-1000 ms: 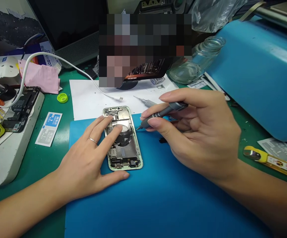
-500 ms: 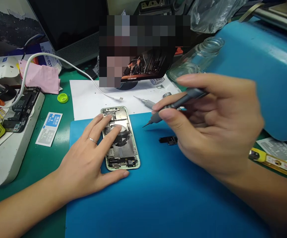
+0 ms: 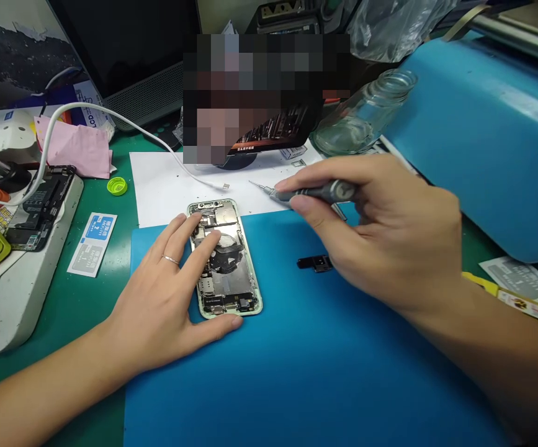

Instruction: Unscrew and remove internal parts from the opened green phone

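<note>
An opened phone with a pale green frame (image 3: 231, 282) lies on the blue mat (image 3: 250, 379), its inner parts exposed. Fingers spread, my left hand (image 3: 157, 298) rests on the phone's left side, with the thumb by its lower edge. My right hand (image 3: 380, 230) pinches a dark grey screwdriver (image 3: 318, 193) between thumb and fingers at the mat's upper edge. A slim silver screwdriver (image 3: 262, 187) points left there, partly hidden behind the held one; whether they touch is unclear. Below my right fingers sits a small black part (image 3: 315, 264).
White paper (image 3: 161, 186) lies behind the phone, with a white cable's end (image 3: 226, 186) on it. A glass jar (image 3: 366, 115) leans at the back. Left are another opened phone (image 3: 40, 208), a printed card (image 3: 92, 244) and a green cap (image 3: 116, 186). A screen (image 3: 278, 127) stands behind, partly pixelated.
My right hand has moved slightly left, and the dark screwdriver has swung from pointing down-left to lying nearly level, over the silver one. My left hand stays on the phone.
</note>
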Demonstrator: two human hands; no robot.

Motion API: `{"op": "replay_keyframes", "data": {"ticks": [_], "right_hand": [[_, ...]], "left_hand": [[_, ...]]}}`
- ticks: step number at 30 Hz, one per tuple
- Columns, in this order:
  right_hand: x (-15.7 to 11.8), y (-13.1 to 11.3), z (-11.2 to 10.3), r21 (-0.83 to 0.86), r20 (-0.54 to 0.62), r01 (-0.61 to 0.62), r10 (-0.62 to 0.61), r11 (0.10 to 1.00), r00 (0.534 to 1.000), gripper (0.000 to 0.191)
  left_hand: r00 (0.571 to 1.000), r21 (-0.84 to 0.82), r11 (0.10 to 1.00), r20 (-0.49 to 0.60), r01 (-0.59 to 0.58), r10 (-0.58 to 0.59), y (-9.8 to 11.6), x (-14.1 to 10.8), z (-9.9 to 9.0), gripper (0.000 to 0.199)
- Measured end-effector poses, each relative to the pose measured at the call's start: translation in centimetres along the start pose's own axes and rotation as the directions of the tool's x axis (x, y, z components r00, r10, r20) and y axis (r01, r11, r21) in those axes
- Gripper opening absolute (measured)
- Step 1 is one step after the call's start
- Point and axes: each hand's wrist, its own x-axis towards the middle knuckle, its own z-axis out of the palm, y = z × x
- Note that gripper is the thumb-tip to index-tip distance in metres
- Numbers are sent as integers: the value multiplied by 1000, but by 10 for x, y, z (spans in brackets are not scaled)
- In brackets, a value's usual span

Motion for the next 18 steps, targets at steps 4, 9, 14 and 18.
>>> {"op": "replay_keyframes", "data": {"ticks": [4,9,14,18], "right_hand": [[0,3,-1,13,141,161,-162,987,977,22],[-1,7,-1,-17,228,300,-288,954,930,25],[-2,6,-4,-93,236,332,-304,939,923,26],[-3,8,-3,-87,269,349,-315,933,910,23]], "left_hand": [[1000,-11,1000,-5,-23,23,0,0,1,87],[999,-19,999,-9,-31,30,0,0,1,86],[999,-19,999,-8,-33,33,0,-1,0,84],[999,-19,999,-2,-32,32,0,-1,0,84]]}}
